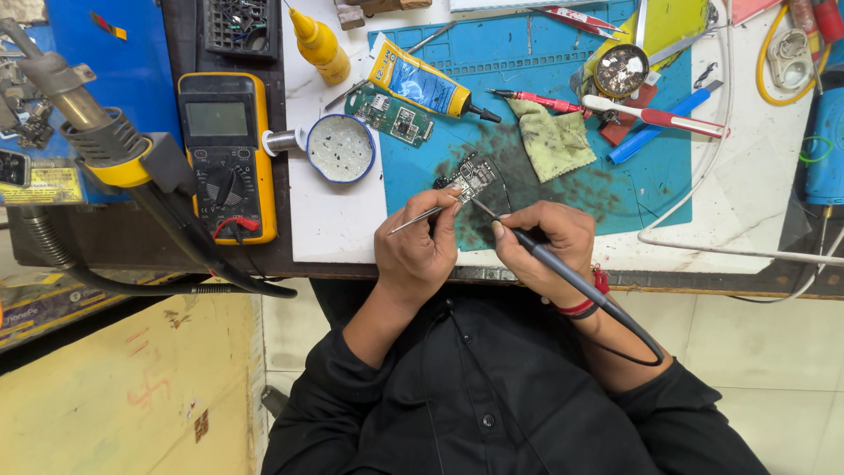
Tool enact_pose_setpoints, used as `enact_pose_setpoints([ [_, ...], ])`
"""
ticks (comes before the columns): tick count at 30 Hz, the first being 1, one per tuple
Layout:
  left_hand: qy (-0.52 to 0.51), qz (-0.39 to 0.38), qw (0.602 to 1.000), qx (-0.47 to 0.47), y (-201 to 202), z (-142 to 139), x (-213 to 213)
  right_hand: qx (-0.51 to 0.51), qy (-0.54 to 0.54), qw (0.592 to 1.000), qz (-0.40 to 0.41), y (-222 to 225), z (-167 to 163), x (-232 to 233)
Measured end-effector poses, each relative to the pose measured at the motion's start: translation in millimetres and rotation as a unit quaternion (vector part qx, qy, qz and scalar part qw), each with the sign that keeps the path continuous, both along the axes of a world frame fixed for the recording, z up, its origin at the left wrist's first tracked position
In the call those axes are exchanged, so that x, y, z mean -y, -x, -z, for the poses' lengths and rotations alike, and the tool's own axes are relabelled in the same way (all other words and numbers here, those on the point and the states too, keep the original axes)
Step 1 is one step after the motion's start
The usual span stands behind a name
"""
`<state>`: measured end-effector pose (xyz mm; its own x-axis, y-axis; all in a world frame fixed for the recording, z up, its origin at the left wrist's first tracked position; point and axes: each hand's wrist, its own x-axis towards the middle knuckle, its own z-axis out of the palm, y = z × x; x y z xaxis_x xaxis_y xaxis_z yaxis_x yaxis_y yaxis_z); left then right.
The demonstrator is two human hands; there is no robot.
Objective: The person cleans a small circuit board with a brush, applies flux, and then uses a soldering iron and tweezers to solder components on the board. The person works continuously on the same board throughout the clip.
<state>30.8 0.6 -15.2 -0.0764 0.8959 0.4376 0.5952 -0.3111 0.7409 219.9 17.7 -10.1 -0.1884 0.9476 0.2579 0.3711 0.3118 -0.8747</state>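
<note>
A small dark circuit board [472, 176] lies on the blue work mat [545, 189], on a sooty patch. My left hand [420, 249] holds thin metal tweezers [420, 216] whose tips reach the board's near edge. My right hand [547, 239] grips a grey soldering iron [563, 271] like a pen, its tip touching the board's lower right corner. The iron's black cable runs back over my right wrist, which wears a red band.
A yellow multimeter [227, 154] sits left, beside a hot-air nozzle [83, 119]. A round blue-rimmed tin [340, 148], a green board [390, 115], a yellow tube [428, 85], a yellow bottle [318, 44], a stained cloth [551, 138], a toothbrush [651, 114] and white cables [730, 251] lie about.
</note>
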Motion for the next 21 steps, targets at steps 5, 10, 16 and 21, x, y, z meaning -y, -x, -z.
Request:
enact_pose_setpoints([
  [5, -0.002, 0.002, 1.000, 0.001, 0.6, -0.9, 0.0, 0.001, -0.017, 1.000, -0.012, 0.7, 0.4, -0.9],
  [10, -0.004, 0.001, 1.000, -0.001, 0.6, -1.5, 0.0, 0.003, -0.014, 1.000, -0.013, 0.6, -1.2, -1.1],
  [16, 0.004, 0.002, 1.000, 0.003, -0.1, -1.8, 0.1, 0.005, -0.018, 1.000, -0.013, 1.0, -3.0, -2.1],
  [21, 0.013, -0.003, 1.000, 0.000, 0.7, -1.5, 0.7, 0.006, -0.006, 1.000, -0.010, 1.7, -3.3, -1.5],
])
